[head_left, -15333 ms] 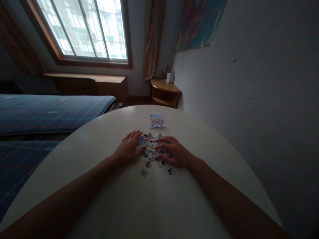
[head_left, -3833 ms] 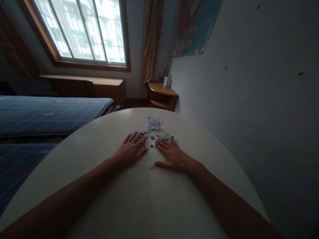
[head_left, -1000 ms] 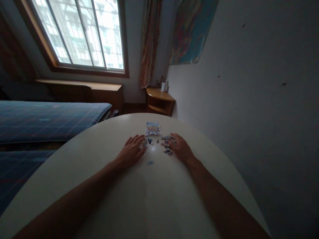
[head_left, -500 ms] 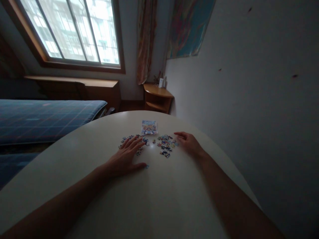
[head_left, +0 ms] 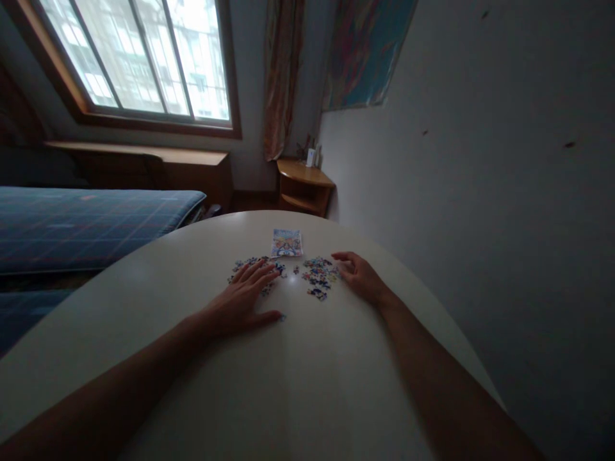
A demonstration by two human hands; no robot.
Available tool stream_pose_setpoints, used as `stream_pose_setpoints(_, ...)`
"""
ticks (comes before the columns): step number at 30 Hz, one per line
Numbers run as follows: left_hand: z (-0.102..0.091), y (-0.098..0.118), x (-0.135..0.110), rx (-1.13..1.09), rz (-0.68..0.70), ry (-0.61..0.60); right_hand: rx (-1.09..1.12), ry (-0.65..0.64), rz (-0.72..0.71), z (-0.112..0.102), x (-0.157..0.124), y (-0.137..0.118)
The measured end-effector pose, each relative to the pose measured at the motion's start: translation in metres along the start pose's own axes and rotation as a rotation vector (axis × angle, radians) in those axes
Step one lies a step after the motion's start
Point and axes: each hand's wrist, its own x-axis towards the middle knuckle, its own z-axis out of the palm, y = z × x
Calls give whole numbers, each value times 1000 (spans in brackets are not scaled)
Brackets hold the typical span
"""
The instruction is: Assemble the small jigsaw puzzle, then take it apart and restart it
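Small colourful jigsaw pieces lie in two loose patches on a round white table [head_left: 307, 384]. My left hand [head_left: 243, 298] rests flat with fingers spread, its fingertips on the left patch [head_left: 245, 264]. A single stray piece [head_left: 283, 317] sits at the tip of its thumb. My right hand [head_left: 358, 275] lies on its edge at the right of the other patch [head_left: 317, 275], fingers loosely curled and apart, holding nothing. A small printed picture card [head_left: 287, 243] lies just beyond the pieces.
A wall runs close along the table's right side. A bed with a blue checked cover [head_left: 91, 221] stands at the left. A wooden corner shelf [head_left: 302, 186] and a long cabinet under the window [head_left: 144, 57] stand behind the table.
Over the last second my right hand slid off the pieces to their right edge, and my left hand spread a patch out to the left. Earlier, the pieces lay in one heap under both hands.
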Motion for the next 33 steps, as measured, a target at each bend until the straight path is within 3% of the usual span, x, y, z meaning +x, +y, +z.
stream_pose_setpoints(6, -1, 0, 0, -28, 22, 18, -61, -3, 3, -2, 6, 10)
stream_pose_setpoints(15, 0, -2, 0, -40, 44, 27, -274, -138, 48, -23, 10, 12)
stream_pose_setpoints(25, -2, -3, 1, -22, 38, 1, -408, -338, 132, -31, 13, -18)
stream_pose_setpoints(30, -3, -2, 2, -38, 24, -2, -436, -495, 234, -43, 9, -38)
stream_pose_setpoints(33, -2, -2, 3, -49, 20, 10, -402, -656, 287, -46, 5, -51)
